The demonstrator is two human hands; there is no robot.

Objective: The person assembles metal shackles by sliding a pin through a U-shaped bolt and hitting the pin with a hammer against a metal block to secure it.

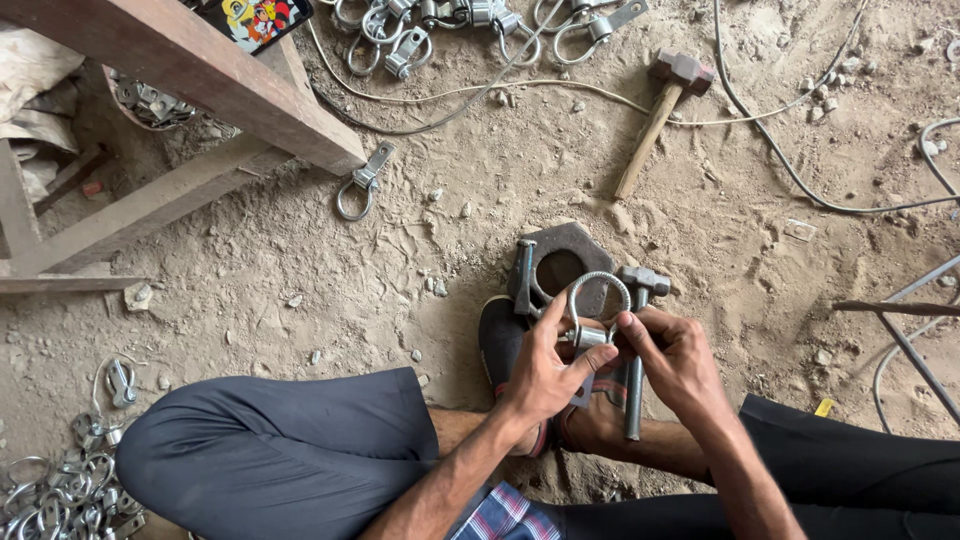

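left hand [545, 372]: mine, comes in from lower centre, fingers closed around the small metal block at the foot of the U-bolt clamp [592, 312], thumb stretched across its front.
right hand [675, 362]: mine, fingers curled shut on the same clamp from the right side, index tip pressing near the block.
U-bolt clamp: bright galvanised steel, smooth round loop standing upright above my fingers, chunky saddle piece at its base; held over my feet, just in front of the hex block.
hex block [560, 262]: heavy dark iron, six-sided, round hole through the middle, rusty matte face, lying flat on the sand right behind the clamp.
steel hammer [637, 345]: all metal, grey square head, long thin round handle; runs down behind my right hand, can't tell if that hand touches it.
flat bar [522, 278]: short dark steel piece leaning at the left edge of the hex block.
wooden hammer [662, 110]: pale rough wood handle, rusty brown head, lying on the sand well apart, upper right.
loose clamp [362, 184]: same shiny type, alone on the sand by the timber beam [200, 70].
clamp pile [60, 490]: tangled shiny loops, lower left by my knee.
floor [300, 290]: dry sandy dirt, pebbly, scuffed; thin cables trail over it.
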